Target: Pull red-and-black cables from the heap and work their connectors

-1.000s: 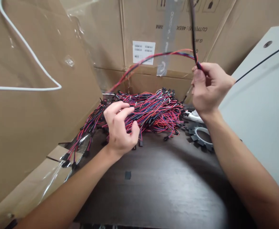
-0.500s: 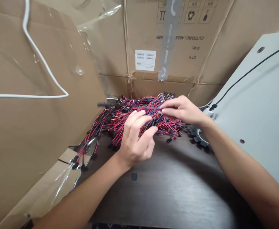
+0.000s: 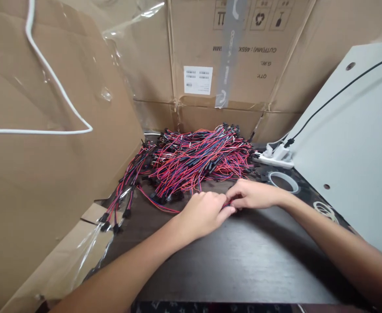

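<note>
My left hand [image 3: 206,213] is closed low over the dark table, fingers wrapped round a red-and-blue wire cable [image 3: 165,209]. The cable trails out to the left from under that hand. My right hand [image 3: 251,194] touches its fingertips, pinching the same cable; a short bit of red wire shows between the two hands. The fingers cover the cable's end there. Just behind both hands lies a large pile of red-and-blue wire cables [image 3: 194,156] with black connectors.
More cables [image 3: 125,187] hang over the left side by plastic film. A white power strip [image 3: 274,161], a tape roll [image 3: 284,181] and pale rings [image 3: 324,211] lie right. Cardboard boxes [image 3: 155,52] stand behind and left; a white panel [image 3: 357,130] stands right.
Both hands have come down from above the pile to the table in front of it, and closer together. The cable held up before now lies low across the table.
</note>
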`<state>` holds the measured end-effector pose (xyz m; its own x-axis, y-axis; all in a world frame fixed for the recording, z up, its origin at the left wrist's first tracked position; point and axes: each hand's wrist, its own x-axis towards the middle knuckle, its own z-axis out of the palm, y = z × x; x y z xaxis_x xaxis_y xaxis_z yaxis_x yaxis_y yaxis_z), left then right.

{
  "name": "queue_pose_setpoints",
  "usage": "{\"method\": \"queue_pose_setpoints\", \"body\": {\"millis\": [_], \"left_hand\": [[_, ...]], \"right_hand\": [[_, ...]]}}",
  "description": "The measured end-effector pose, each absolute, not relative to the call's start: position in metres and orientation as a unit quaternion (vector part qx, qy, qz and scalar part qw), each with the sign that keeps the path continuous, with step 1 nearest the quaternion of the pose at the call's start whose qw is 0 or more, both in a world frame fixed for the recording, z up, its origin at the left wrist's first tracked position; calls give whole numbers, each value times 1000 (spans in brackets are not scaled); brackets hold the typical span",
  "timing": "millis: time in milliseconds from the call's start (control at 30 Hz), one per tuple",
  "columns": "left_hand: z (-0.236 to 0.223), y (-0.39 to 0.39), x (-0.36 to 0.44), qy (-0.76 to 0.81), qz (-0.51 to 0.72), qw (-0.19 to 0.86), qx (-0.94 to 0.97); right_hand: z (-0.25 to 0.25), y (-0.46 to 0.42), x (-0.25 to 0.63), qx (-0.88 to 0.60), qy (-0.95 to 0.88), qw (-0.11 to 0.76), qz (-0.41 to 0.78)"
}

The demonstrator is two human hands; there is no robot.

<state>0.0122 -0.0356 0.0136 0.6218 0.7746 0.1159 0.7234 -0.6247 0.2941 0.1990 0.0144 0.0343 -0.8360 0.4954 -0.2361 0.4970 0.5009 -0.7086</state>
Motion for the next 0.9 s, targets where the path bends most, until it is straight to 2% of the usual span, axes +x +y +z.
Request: {"method": "queue_pose_setpoints", "body": {"millis": [100,233,433,567,900], "left_hand": [[6,-36,16,422,117,196,877],[5,-29,18,424,128,323,836],[8,-17,16,454,112,561,683],[9,-15,16,451,121,592,657],[9,-16,16,434,134,584,673]], "right_hand": [[21,1,216,325,835,-64,-439],[10,-7,229,348,808,-97,-465],[-2,-7,235,314,697,-182,-618],[-8,-6,238,314,659,-235,-641],[-10,-4,236,327,643,-251,-645]]}}
